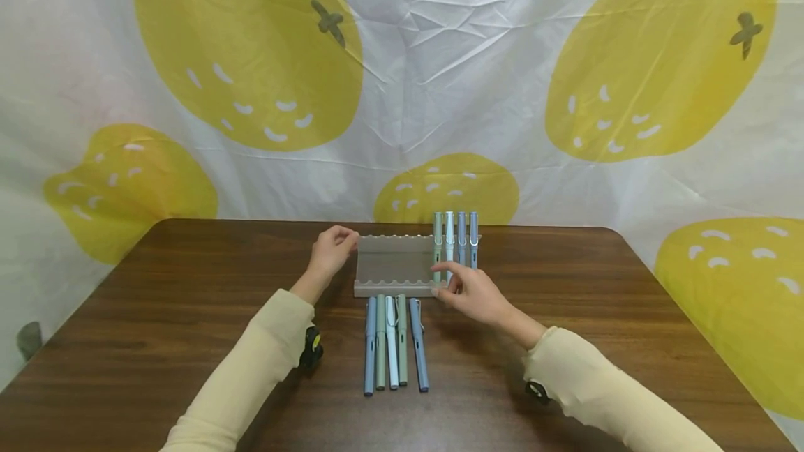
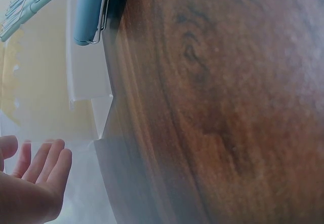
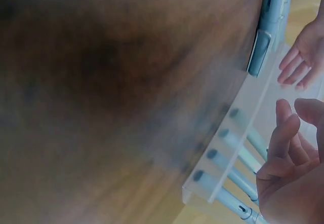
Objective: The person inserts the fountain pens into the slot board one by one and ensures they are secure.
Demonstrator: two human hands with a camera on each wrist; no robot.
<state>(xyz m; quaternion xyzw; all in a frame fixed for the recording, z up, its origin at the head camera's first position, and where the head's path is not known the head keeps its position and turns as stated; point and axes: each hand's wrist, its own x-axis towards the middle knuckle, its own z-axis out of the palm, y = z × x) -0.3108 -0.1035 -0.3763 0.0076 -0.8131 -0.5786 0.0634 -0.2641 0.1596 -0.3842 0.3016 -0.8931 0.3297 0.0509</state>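
Observation:
A clear pen stand (image 1: 396, 289) with scalloped edges sits on the table. Several capped pens (image 1: 461, 229), green, light blue and blue, stand side by side in the slots at its right end. My left hand (image 1: 331, 251) is at the stand's back left corner, fingers extended; whether they press on it I cannot tell. Beside the stand's front lip is my right hand (image 1: 474, 293), its thumb and forefinger apart with nothing seen between them. In the right wrist view, the fingers of the right hand (image 3: 291, 165) are bent loosely near the pens in the stand.
In front of the stand lie several more pens (image 1: 391, 340), roughly parallel, with a blue pen (image 1: 419, 344) slightly apart on the right. The brown wooden table (image 1: 207, 284) ends against a hanging white cloth (image 1: 402, 89) printed with yellow fruit.

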